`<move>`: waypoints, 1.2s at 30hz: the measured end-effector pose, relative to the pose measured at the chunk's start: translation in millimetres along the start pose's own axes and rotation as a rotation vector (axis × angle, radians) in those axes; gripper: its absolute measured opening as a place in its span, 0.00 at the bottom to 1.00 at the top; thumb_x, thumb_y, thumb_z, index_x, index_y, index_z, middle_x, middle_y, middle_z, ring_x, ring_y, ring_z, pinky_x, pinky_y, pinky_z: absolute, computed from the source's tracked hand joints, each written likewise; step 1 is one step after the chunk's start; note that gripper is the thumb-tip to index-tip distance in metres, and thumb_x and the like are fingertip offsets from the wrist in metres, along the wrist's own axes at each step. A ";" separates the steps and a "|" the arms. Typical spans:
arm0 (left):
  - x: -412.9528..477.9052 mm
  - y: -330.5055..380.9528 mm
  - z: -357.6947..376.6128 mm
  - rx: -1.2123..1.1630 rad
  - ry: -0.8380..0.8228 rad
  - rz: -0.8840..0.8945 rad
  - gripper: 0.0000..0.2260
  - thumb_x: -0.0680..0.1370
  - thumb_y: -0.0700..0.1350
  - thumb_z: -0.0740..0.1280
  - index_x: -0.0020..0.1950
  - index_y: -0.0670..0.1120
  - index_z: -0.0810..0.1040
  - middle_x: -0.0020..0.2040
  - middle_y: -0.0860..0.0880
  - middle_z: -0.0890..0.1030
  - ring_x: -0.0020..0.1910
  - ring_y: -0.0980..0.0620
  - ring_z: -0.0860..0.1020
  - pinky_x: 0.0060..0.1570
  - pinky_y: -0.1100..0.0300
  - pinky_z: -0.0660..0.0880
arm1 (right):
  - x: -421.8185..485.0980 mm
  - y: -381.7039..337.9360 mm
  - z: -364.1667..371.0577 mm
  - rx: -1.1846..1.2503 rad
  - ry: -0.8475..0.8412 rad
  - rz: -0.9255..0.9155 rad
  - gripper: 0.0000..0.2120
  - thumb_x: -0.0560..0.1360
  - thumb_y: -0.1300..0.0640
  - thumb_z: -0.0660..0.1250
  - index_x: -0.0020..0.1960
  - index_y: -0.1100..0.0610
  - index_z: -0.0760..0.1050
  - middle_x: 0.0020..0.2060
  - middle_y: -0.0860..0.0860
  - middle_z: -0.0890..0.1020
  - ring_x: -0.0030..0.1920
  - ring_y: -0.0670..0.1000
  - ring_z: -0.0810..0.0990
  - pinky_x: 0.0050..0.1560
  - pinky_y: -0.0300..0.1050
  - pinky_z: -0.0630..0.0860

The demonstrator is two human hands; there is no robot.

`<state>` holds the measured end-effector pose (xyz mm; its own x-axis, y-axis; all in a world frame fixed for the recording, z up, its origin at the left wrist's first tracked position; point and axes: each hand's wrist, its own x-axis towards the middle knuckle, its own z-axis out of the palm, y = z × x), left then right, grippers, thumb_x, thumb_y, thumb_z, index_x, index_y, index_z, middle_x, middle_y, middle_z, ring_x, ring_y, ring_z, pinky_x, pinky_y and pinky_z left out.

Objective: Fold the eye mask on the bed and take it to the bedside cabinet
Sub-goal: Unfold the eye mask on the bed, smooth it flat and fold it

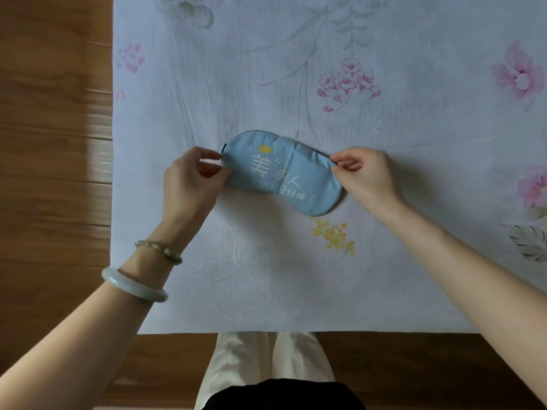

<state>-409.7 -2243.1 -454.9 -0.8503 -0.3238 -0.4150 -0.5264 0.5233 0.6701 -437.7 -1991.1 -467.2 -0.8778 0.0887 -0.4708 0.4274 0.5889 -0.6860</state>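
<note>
A light blue eye mask [284, 173] with white lettering and a small yellow crown lies spread out flat on the bed [296, 276], printed side up and slightly slanted. My left hand [189, 176] pinches its left end between thumb and fingers. At the mask's right end, my right hand [364, 173] pinches the edge the same way. A dark rim shows along the mask's upper edge. The bedside cabinet is not in view.
The bed has a pale sheet printed with pink and yellow flowers. Wooden floor [53, 143] runs along the bed's left side and in front of its near edge. My legs in light trousers [266, 359] stand against that near edge.
</note>
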 end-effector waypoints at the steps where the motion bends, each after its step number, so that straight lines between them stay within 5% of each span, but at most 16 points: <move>1: -5.3 -3.8 -0.5 -0.023 0.005 -0.021 0.08 0.71 0.44 0.74 0.47 0.51 0.80 0.33 0.62 0.79 0.32 0.72 0.77 0.31 0.79 0.68 | 6.1 -3.1 -0.6 -0.021 0.021 -0.034 0.11 0.68 0.67 0.66 0.45 0.55 0.81 0.32 0.44 0.79 0.30 0.31 0.75 0.36 0.23 0.70; 9: -30.7 -11.8 9.1 -0.023 0.075 -0.056 0.09 0.72 0.46 0.73 0.50 0.50 0.77 0.37 0.56 0.82 0.39 0.59 0.80 0.37 0.69 0.72 | 28.1 -20.1 -1.5 -0.190 0.049 -0.202 0.12 0.69 0.67 0.65 0.49 0.59 0.81 0.41 0.52 0.79 0.36 0.42 0.75 0.42 0.33 0.72; 13: -33.6 -10.1 18.1 0.493 0.179 0.373 0.19 0.76 0.48 0.66 0.63 0.39 0.74 0.57 0.39 0.80 0.55 0.37 0.75 0.52 0.51 0.69 | 6.7 -18.8 5.8 -0.616 0.211 -0.647 0.18 0.72 0.63 0.61 0.61 0.64 0.74 0.58 0.65 0.76 0.58 0.65 0.74 0.58 0.53 0.68; 16: -35.2 -10.3 32.5 0.674 0.009 0.626 0.27 0.79 0.51 0.59 0.73 0.36 0.64 0.73 0.37 0.67 0.72 0.37 0.64 0.70 0.44 0.61 | -15.5 -12.6 27.5 -0.806 0.029 -0.807 0.25 0.76 0.56 0.56 0.70 0.64 0.64 0.70 0.64 0.67 0.71 0.63 0.64 0.70 0.59 0.57; 21: -26.9 -23.1 50.7 0.840 -0.203 0.837 0.30 0.81 0.56 0.52 0.75 0.37 0.56 0.76 0.39 0.58 0.76 0.41 0.56 0.74 0.43 0.52 | -21.1 8.9 44.0 -1.024 -0.124 -0.774 0.30 0.77 0.48 0.54 0.73 0.65 0.57 0.73 0.61 0.62 0.74 0.59 0.59 0.72 0.60 0.51; 28: -24.8 -27.3 51.4 0.828 -0.207 0.812 0.36 0.80 0.63 0.44 0.76 0.36 0.55 0.76 0.40 0.54 0.76 0.42 0.55 0.75 0.45 0.50 | -16.3 13.3 39.7 -1.042 -0.204 -0.744 0.31 0.77 0.48 0.51 0.74 0.64 0.52 0.74 0.61 0.58 0.75 0.58 0.55 0.73 0.58 0.50; 36: -22.6 -40.1 35.2 0.888 -0.225 0.847 0.36 0.79 0.63 0.49 0.76 0.36 0.56 0.76 0.38 0.58 0.75 0.41 0.57 0.74 0.44 0.56 | -15.0 20.8 13.3 -0.950 -0.326 -0.713 0.30 0.78 0.49 0.48 0.74 0.63 0.49 0.75 0.59 0.53 0.75 0.57 0.52 0.75 0.54 0.50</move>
<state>-369.4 -2229.0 -494.1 -0.8568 0.4705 -0.2108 0.4427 0.8810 0.1669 -412.8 -1990.9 -481.8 -0.6970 -0.6163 -0.3665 -0.5717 0.7862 -0.2346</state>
